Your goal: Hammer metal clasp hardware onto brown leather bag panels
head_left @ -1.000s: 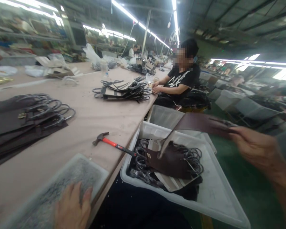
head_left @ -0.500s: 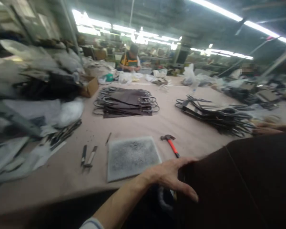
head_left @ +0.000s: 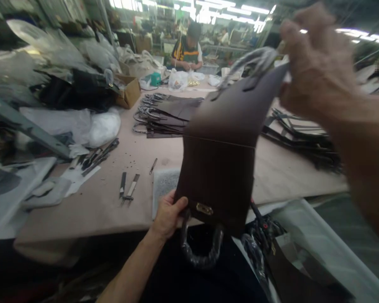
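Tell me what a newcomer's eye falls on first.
Likely the dark brown panel mid-view, held by the left fingers at its lower corner and the right fingers at its top. A handle loops below it, under a gold clasp. Similar pieces lie stacked behind.

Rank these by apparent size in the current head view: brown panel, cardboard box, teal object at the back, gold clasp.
1. Brown panel, by far the largest, though much closer to the camera than the box
2. Cardboard box
Teal object and gold clasp: smallest, too alike to rank.
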Motion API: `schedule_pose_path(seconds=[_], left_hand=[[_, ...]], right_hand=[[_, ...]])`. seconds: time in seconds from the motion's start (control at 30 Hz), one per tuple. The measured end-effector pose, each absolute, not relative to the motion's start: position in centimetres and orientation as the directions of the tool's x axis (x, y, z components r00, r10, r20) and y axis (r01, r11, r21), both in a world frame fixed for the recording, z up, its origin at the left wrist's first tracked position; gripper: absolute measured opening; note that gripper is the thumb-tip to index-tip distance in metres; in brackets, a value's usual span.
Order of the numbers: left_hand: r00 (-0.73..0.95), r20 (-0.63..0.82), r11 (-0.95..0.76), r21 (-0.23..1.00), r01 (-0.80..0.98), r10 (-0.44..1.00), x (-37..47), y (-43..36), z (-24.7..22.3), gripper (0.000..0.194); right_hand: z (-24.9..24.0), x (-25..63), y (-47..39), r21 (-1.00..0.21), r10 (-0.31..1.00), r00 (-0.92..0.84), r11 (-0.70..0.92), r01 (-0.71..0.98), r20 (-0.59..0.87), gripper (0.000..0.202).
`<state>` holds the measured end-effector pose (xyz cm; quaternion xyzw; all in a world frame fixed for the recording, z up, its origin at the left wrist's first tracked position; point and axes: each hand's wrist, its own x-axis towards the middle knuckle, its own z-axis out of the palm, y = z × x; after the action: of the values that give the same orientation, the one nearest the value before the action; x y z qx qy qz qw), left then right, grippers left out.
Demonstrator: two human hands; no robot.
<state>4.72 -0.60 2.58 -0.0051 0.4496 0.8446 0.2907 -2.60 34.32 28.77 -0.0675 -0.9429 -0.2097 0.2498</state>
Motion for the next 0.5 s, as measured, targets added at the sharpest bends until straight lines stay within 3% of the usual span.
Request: schedule_pose_path(seconds=[0.1,0.23,0.3,0.4,0.5], left_hand=[[-0.881,-0.394,-0.285,0.841,-0.461,0.262,2.8,0.5,0.8,0.049],[-0.818,-0.552,-0.02,0.827,-0.562,0.163,1.4,1.2,-2.1,0.017],[-0.804,-0.57,0.027,0.818,-0.574,0.17,1.1,1.1,-2.8,0.008],[-0.8,-0.572,0.067,0.819,-0.57,0.183,1.1,0.8,-2.8,0.007],[-0.795,-0.572,0.104,0.82,-0.564,0.2,1.5,0.8,-2.5,0.009]], right_hand=[[24.0,-3.7,29.5,0.307,-0.143,-0.916,0.951,-0.023,0.375,0.057],[9.7,1.4,25.4,-0.047,-0.015,-0.993,0.999,-0.021,0.12,0.057],[3.7,5.1,23.8,-0.22,-0.025,-0.999,0.975,-0.03,0.024,0.053],[-0.9,9.3,21.6,-0.375,-0.021,-0.997,0.926,-0.046,0.072,0.041],[-1.7,11.3,20.1,-0.425,0.046,-0.987,0.905,-0.023,0.151,0.039]])
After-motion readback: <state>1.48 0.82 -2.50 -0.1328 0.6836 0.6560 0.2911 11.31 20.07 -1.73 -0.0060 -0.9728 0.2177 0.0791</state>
